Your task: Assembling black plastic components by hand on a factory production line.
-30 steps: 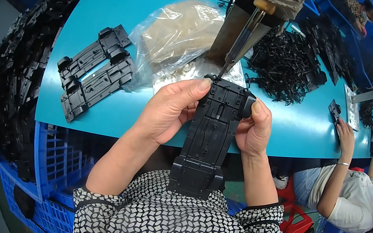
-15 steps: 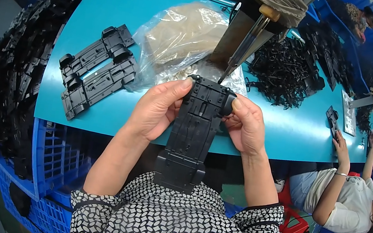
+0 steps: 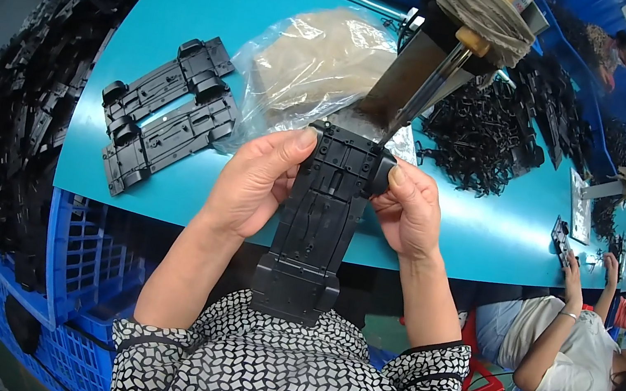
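A long black plastic toy-car chassis [image 3: 316, 225] is held between my two hands, its near end close to my body. My left hand [image 3: 252, 185] pinches the far left corner, thumb on top. At the far right corner, by the rounded wheel arch, my right hand [image 3: 411, 217] grips it with the thumb on top; the fingers curl partly underneath. A soldering-iron-like tool [image 3: 429, 90] on a stand slants down, its thin tip at the chassis's far right edge. Whether the tip touches, I cannot tell. Two similar black chassis [image 3: 163, 119] lie on the table to the left.
A clear plastic bag [image 3: 321, 55] with brown contents lies behind my hands on the turquoise table [image 3: 455, 246]. Small black parts [image 3: 479, 133] are heaped at right. Black chassis pieces [image 3: 53, 99] pile above blue crates [image 3: 101, 259] at left. A co-worker [image 3: 570, 350] handles parts farther right.
The view has shifted slightly. Still in both my hands, the chassis has moved a little left relative to the tool, whose tip now sits nearer the far right corner.
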Demonstrator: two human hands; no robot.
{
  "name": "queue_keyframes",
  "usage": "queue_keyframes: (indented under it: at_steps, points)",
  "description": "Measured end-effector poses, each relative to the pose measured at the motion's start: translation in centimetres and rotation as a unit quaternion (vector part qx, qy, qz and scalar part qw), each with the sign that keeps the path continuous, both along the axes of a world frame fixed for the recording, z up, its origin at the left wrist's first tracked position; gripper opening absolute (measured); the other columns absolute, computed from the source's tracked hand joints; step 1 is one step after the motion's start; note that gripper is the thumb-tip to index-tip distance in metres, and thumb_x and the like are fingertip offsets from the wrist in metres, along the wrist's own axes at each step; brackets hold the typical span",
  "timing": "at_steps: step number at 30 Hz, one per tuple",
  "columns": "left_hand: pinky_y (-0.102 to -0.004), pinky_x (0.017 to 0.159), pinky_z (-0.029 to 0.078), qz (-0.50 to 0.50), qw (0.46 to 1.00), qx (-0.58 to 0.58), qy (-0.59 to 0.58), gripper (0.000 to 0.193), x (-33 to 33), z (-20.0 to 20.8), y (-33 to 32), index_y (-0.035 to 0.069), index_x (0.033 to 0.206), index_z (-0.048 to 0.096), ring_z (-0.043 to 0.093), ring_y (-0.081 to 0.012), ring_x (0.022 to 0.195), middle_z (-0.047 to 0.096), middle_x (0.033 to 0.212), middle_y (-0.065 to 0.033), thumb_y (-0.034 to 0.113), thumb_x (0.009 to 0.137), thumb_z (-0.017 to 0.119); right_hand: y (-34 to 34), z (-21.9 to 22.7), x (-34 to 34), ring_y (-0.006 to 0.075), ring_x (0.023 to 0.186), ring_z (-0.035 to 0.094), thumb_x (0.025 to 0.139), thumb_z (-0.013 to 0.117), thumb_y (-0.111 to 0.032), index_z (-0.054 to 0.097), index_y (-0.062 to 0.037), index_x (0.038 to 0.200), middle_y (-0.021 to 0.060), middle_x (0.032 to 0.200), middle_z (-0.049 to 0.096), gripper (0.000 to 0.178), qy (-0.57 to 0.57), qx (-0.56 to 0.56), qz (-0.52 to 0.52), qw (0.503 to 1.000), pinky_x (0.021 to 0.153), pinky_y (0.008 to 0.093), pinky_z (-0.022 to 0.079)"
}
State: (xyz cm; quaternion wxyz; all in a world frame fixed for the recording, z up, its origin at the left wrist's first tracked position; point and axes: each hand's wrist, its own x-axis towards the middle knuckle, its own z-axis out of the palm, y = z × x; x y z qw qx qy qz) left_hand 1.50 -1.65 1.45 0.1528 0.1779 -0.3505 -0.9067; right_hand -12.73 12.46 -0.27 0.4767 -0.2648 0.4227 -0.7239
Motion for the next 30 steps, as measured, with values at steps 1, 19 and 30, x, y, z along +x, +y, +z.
queue_keyframes:
  at_steps: [1,19,30]
  points:
    - [-0.0176,0.056,0.045,-0.003,1.0,-0.005,0.001,0.027,-0.02,-0.08,-0.01,0.002,0.096,0.058,0.055,-0.0041,0.063,0.062,0.08,-0.0014,0.027,0.087,0.054,0.1,-0.3,-0.2,0.0102,0.073,0.055,0.087,0.052,-0.021,0.057,0.0058,0.103,0.0066,0.084,0.061,0.032,-0.002,0.002,0.004,1.0,0.066,0.0217,0.044]
    - [-0.016,0.054,0.044,-0.013,1.0,-0.01,0.01,0.027,0.23,0.06,-0.19,0.001,0.098,0.057,0.054,-0.0028,0.063,0.06,0.08,-0.0003,0.025,0.085,0.056,0.07,0.38,0.37,0.0049,0.069,0.053,0.084,0.055,-0.018,0.054,0.0061,0.108,0.0045,0.085,0.062,0.034,-0.02,-0.012,0.004,1.0,0.057,0.0157,0.036]
    - [-0.0165,0.054,0.044,-0.017,1.0,-0.016,0.006,0.027,0.04,0.16,-0.41,0.001,0.097,0.058,0.055,-0.0038,0.064,0.061,0.079,-0.0011,0.026,0.085,0.056,0.05,0.19,0.13,0.0096,0.072,0.057,0.085,0.053,-0.016,0.055,0.0069,0.106,0.0077,0.086,0.063,0.031,-0.021,-0.021,0.011,0.999,0.061,0.0191,0.041]
